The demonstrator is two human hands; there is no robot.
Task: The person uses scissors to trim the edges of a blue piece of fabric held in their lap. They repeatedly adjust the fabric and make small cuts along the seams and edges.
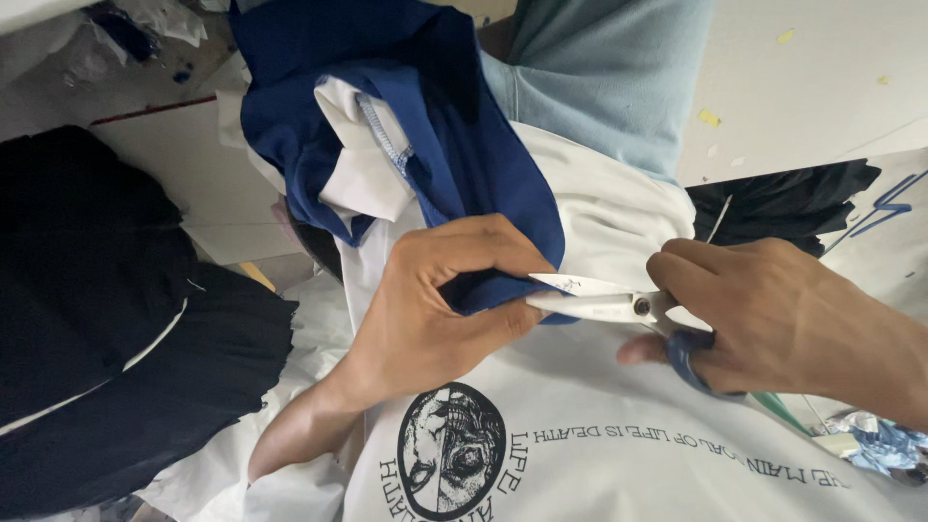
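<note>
- My left hand (425, 319) pinches the blue fabric (454, 145) edge, over the white printed shirt (599, 454).
- My right hand (773, 309) grips the scissors (604, 300) by blue handles; blades slightly parted, tips at the pinched edge.
- Black cloth (106, 319) lies left.

A single head-worn camera looks steeply down from close above at the person's lap and table edge. The left hand (435, 304) and right hand (773, 314) fill the middle, with the white shirt (599, 454) nearest below and the table (812, 87) farther up.
</note>
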